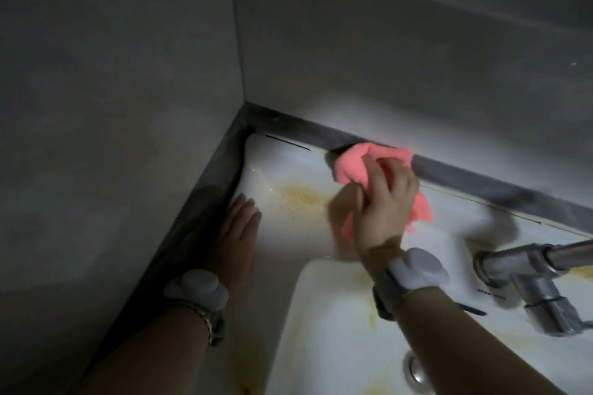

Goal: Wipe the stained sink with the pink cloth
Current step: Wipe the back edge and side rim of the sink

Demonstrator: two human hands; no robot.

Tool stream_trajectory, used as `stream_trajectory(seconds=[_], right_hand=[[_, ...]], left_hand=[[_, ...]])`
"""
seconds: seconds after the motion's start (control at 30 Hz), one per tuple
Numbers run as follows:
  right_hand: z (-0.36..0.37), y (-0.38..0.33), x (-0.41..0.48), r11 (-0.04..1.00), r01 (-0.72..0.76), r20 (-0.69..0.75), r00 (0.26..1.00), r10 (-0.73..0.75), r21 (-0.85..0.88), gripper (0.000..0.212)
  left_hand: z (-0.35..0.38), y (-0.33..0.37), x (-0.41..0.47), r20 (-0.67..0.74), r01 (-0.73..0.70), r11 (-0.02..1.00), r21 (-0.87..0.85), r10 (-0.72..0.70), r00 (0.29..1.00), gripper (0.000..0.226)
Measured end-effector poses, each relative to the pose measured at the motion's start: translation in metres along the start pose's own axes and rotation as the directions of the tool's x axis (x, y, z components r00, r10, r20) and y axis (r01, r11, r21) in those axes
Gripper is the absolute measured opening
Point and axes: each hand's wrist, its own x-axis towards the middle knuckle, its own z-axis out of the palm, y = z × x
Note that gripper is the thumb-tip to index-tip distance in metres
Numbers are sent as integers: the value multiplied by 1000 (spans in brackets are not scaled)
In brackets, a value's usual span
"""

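Judged early in the job. Grips the cloth [359, 163] in the right hand [385, 202], fingers curled round a bunched wad of it, and presses it onto the sink [288, 163] deck, hard against the dark trim [288, 125] just beyond the knuckles. Leaves a yellow-brown stain [301, 199] unwiped just left of that hand, between it and the left hand [240, 224]. Rests the left hand flat on the deck, fingers straight and close together, tucked beside the side wall. Shows more yellow streaking [369, 308] down the bowl's wall, right under the right wrist, and a fainter patch beyond the tap [529, 276]. Left to do, then: the deck stain, the bowl, the tap side. Cannot tell whether the spot under the cloth is clean.

Around: a metal tap to the right of the right hand, with a pipe running out of view. Likely to block a wide sweep that way, so calls for working round its base. A drain [415, 369] below the right forearm. Grey bands on both wrists, a bracelet on the left. Dim light, some blur at the cloth.
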Motion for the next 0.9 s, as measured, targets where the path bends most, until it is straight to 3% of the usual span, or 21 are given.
stream_trajectory(seconds=[0.1, 0.17, 0.33, 0.43, 0.5, 0.63, 0.7, 0.77, 0.83, 0.9], right_hand=[[10, -26, 10, 985, 173, 264, 951, -160, -27, 38], [23, -52, 19, 980, 197, 360, 917, -173, -30, 40], [49, -90, 33, 956, 287, 400, 883, -243, -53, 32], [42, -75, 40, 906, 424, 502, 784, -365, -4, 37], [24, -50, 38, 905, 425, 515, 780, -355, -22, 39], [-29, 18, 13, 958, 237, 425, 893, -151, -159, 42], [-49, 46, 1, 972, 116, 359, 933, -36, -206, 49], [-66, 70, -10, 961, -138, 196, 963, 187, -241, 44], [-73, 83, -13, 864, -477, -33, 877, 479, -162, 33], [-68, 78, -15, 773, -622, -195, 779, 596, -124, 30]], left_hand=[[-4, -3, 0, 8, 26, 1000, 4, -26, 1000, 44], [-4, -5, 0, -16, 13, 1000, 0, -13, 1000, 45], [-7, -5, 2, 55, -25, 1000, 6, 25, 998, 46], [-8, -7, 1, 75, -60, 998, 35, 57, 996, 46], [-10, -7, 3, 86, -53, 998, 33, 50, 995, 46], [-21, 1, 7, 182, 79, 997, -26, -73, 981, 27], [-17, -3, 3, 197, 101, 992, -72, -85, 977, 34], [-13, -4, -1, 187, 89, 992, -85, -72, 980, 33], [-7, -3, -1, 105, 14, 998, -64, -7, 994, 44], [-3, -1, 0, 60, 3, 997, -72, 2, 998, 49]])
